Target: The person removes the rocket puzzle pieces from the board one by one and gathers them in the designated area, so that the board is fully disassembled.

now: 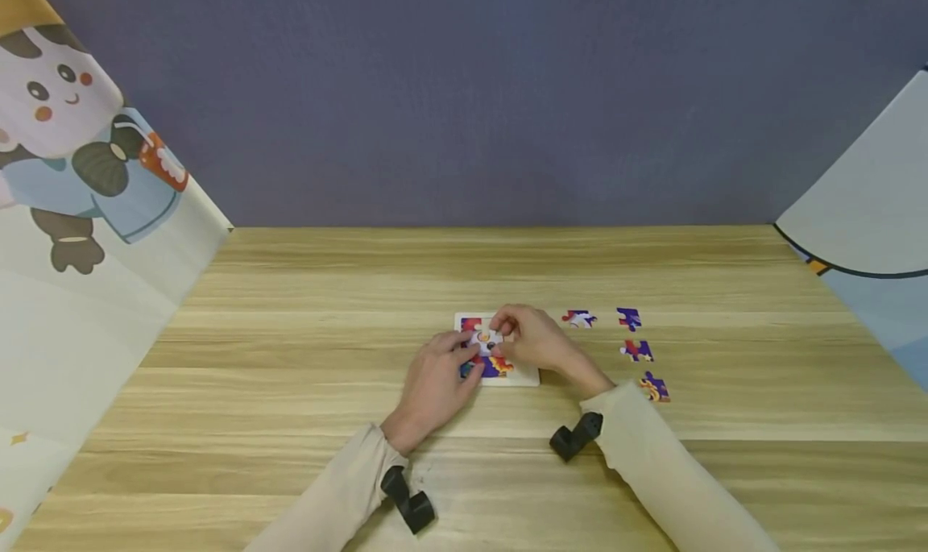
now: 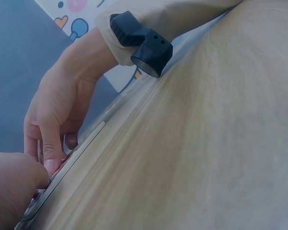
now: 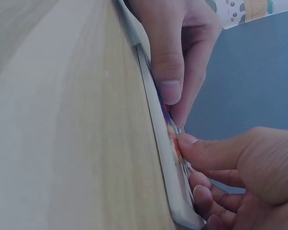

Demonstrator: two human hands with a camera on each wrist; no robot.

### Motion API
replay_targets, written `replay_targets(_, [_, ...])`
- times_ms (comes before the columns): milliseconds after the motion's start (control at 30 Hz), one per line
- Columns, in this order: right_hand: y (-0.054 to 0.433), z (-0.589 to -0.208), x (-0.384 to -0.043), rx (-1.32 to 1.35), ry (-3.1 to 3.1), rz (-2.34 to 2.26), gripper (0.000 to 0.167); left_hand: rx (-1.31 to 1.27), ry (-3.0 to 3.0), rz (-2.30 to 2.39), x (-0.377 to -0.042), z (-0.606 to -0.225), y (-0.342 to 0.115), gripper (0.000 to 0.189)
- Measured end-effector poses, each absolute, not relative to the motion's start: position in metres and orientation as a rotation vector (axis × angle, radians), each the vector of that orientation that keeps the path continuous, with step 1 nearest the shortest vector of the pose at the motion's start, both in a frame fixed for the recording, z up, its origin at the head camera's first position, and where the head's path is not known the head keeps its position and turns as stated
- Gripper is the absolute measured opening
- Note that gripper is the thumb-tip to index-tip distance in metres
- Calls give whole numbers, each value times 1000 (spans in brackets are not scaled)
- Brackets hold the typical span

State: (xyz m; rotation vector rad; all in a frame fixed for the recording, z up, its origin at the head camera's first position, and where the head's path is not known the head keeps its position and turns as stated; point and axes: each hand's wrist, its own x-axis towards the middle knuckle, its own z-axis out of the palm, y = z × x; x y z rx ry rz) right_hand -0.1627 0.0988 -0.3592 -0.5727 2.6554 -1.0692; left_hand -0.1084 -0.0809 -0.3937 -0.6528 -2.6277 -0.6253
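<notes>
A small white puzzle tray [image 1: 529, 380] lies on the table, with colourful jigsaw pieces [image 1: 496, 367] set inside it. Over its upper middle, my right hand [image 1: 540, 338] pinches a mostly white jigsaw piece [image 1: 487, 340] between thumb and fingers. From the left, my left hand [image 1: 435, 375] rests its extended fingers on the pieces and on that white one's left side. The right wrist view shows the left hand's thumb [image 3: 169, 72] against the pieces beside the tray's rim [image 3: 158, 139]. Both hands hide part of the puzzle.
Several loose jigsaw pieces lie right of the tray: a white and purple one [image 1: 580, 319], purple ones [image 1: 629, 318] and a purple and orange one [image 1: 655, 388] near the right sleeve. A dark blue wall [image 1: 493, 101] stands behind the wooden table [image 1: 326, 294].
</notes>
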Motion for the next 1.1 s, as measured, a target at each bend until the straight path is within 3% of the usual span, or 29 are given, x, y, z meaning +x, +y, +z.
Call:
replay_targets(300, [100, -360, -165, -609, 2638, -1101, 25, -642, -2643, -635, -108, -393, -81, 27])
replay_targets(1100, [102, -354, -165, -674, 2639, -1261, 7, -622, -2650, -627, -108, -393, -80, 33])
